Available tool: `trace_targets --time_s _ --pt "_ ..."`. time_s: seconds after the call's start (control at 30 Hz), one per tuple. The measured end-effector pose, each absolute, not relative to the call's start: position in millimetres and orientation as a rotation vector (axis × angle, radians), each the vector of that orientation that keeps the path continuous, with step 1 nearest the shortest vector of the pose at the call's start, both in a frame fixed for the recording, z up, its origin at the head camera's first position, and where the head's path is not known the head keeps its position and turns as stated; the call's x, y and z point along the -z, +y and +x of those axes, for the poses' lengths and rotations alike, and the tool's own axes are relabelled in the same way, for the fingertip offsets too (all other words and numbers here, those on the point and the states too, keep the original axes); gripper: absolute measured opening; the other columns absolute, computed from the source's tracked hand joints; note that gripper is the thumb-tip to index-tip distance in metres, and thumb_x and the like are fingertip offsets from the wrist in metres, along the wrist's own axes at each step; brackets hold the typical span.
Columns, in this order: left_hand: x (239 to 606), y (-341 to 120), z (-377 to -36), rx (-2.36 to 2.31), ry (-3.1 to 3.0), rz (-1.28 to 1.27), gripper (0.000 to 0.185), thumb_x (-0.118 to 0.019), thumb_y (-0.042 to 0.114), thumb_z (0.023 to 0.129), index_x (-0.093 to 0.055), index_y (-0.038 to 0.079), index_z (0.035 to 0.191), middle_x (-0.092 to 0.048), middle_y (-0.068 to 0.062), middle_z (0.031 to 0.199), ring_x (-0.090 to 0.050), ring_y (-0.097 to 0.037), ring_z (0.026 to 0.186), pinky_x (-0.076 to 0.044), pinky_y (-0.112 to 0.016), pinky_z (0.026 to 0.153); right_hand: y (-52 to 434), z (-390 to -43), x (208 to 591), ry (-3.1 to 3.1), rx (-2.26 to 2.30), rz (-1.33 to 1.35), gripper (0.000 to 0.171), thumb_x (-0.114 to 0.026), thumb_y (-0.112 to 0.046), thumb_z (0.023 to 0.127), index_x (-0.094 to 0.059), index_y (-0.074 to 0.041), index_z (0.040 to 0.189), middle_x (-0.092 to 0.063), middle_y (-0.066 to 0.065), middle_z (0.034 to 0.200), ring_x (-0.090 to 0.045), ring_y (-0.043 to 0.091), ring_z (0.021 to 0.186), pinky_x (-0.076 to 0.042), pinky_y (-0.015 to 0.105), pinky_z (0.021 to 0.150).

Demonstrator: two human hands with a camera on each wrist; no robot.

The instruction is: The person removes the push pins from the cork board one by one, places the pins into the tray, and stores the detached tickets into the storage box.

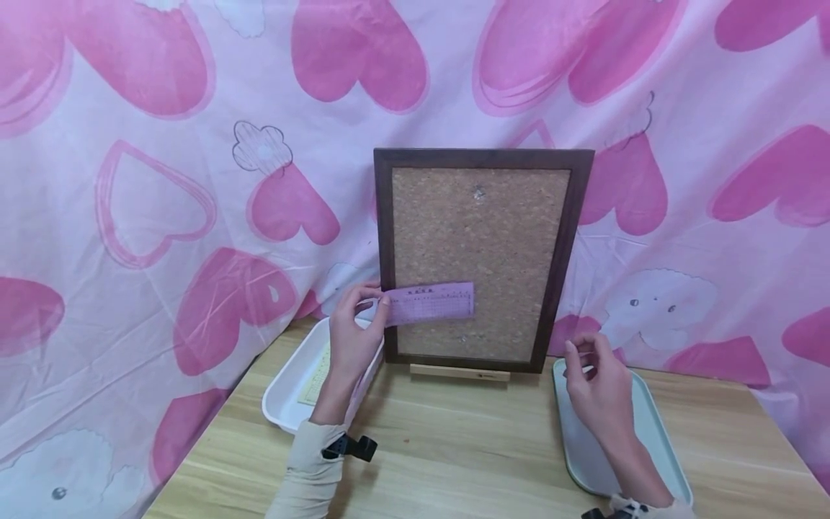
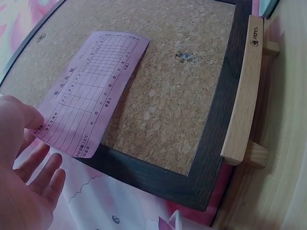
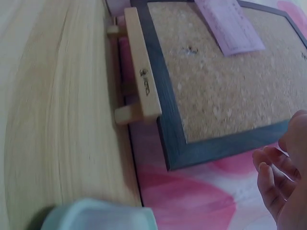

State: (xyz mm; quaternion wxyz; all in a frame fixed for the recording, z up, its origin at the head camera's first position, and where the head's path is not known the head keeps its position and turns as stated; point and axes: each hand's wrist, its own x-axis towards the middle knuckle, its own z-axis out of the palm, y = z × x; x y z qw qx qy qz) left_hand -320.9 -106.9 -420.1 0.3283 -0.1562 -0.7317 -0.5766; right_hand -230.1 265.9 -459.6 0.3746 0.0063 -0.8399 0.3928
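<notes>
My left hand [image 1: 353, 335] pinches one short end of a pink printed receipt slip [image 1: 431, 303] between thumb and fingers. The slip lies across the lower left of a dark-framed cork board [image 1: 483, 238], over its left frame edge. Ruled lines and printed characters face outward on the slip, and its far end lifts slightly off the cork in the left wrist view. To the board's right, my right hand [image 1: 599, 389] hovers above a pale green tray [image 1: 655, 425], fingers loosely curled. Between its thumb and fingers [image 3: 271, 187] nothing shows in the right wrist view.
The board leans upright on a small wooden easel [image 1: 460, 373] at the table's back. At left stands a white tray [image 1: 279, 411] with a yellow printed slip [image 1: 315, 378] inside. Silvery marks [image 1: 478, 192] dot the cork. A pink heart-patterned cloth [image 1: 272, 86] hangs behind.
</notes>
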Motion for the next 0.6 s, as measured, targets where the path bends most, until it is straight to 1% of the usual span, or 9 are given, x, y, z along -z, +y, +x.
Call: trace_targets --time_s 0.17,0.27,0.37,0.47,0.53,0.6 --pt "419.5 -113.5 -317.4 1.509 -1.917 -0.420 0.010 -0.077 0.011 0.099 -0.074 0.006 0.107 -0.075 -0.014 0.129 -0.071 -0.024 0.121 -0.060 -0.046 0.102 275.3 -226.8 466.0 -2.162 -0.990 -0.029 0.010 -0.072 -0.005 0.101 -0.066 -0.004 0.109 -0.075 0.010 0.086 -0.061 -0.008 0.063 -0.048 0.010 0.059" --pt "421.1 -121.2 -316.9 1.507 -1.922 -0.449 0.011 -0.076 0.011 0.101 -0.074 0.004 0.108 -0.077 -0.015 0.124 -0.076 -0.027 0.113 -0.061 -0.043 0.102 280.3 -225.1 472.3 -2.184 -0.983 -0.058 0.010 -0.072 -0.006 0.102 -0.066 -0.004 0.109 -0.075 0.011 0.087 -0.061 -0.008 0.063 -0.048 0.010 0.057" --pt "423.5 -130.8 -315.8 1.489 -1.948 -0.440 0.010 -0.076 0.010 0.101 -0.074 0.004 0.108 -0.080 -0.012 0.111 -0.078 -0.026 0.103 -0.060 -0.033 0.098 285.6 -224.0 477.7 -2.201 -0.974 -0.104 0.010 -0.072 -0.008 0.102 -0.066 -0.005 0.110 -0.075 0.011 0.087 -0.061 -0.010 0.062 -0.048 0.010 0.057" --pt "425.5 -140.4 -315.1 1.485 -1.965 -0.409 0.009 -0.075 0.008 0.102 -0.073 0.003 0.109 -0.080 -0.012 0.101 -0.076 -0.024 0.097 -0.058 -0.022 0.094 290.5 -223.7 480.8 -2.217 -0.972 -0.146 0.010 -0.072 -0.011 0.103 -0.067 -0.006 0.111 -0.076 0.012 0.088 -0.061 -0.009 0.063 -0.047 0.011 0.058" --pt "426.6 -145.6 -315.9 1.487 -1.970 -0.385 0.010 -0.074 0.008 0.102 -0.072 0.002 0.110 -0.079 -0.013 0.100 -0.075 -0.023 0.096 -0.057 -0.017 0.093 293.1 -223.5 482.2 -2.227 -0.983 -0.163 0.009 -0.071 -0.012 0.104 -0.067 -0.007 0.111 -0.076 0.013 0.089 -0.061 -0.007 0.063 -0.048 0.012 0.057" --pt "427.1 -150.0 -316.8 1.497 -1.971 -0.365 0.011 -0.073 0.007 0.103 -0.072 0.000 0.111 -0.079 -0.015 0.102 -0.074 -0.022 0.096 -0.057 -0.015 0.093 295.3 -223.5 483.8 -2.240 -0.989 -0.178 0.009 -0.071 -0.012 0.105 -0.067 -0.008 0.111 -0.076 0.013 0.090 -0.062 -0.005 0.063 -0.048 0.013 0.056"
